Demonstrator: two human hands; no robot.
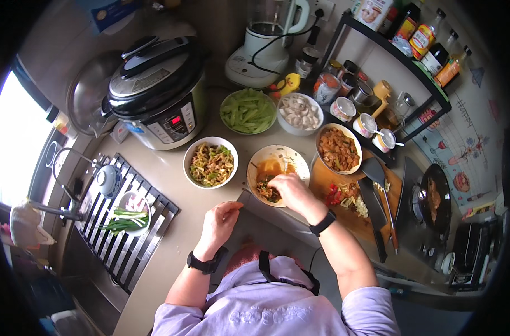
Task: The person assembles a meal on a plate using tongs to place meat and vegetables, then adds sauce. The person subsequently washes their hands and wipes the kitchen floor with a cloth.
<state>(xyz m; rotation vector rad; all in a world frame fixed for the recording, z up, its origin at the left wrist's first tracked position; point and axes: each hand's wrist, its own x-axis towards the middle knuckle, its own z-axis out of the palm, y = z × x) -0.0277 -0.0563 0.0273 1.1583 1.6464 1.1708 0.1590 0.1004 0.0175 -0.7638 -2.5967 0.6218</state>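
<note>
My right hand (289,190) reaches into a white bowl (300,164) holding dark shredded food (266,189) in reddish sauce; its fingertips are bent down at the food, and whether they pinch any is hidden. Nearer my body, left of that bowl, my left hand (222,220) hovers by the counter's edge with fingers curled together; nothing shows in it. A bowl of cooked meat with green pieces (211,164) is to the left. Behind are a bowl of sliced green vegetable (248,112) and one of pale sliced pieces (299,112). Saucy diced meat (338,149) fills another bowl at the right.
A wooden cutting board (322,172) at right bears chopped ingredients, a cleaver (371,201) and a spatula (374,171). Beyond it sits a wok (436,197) on the stove. An electric pressure cooker (158,92) stands back left, above the sink rack (162,210). A black seasoning shelf (389,46) stands back right.
</note>
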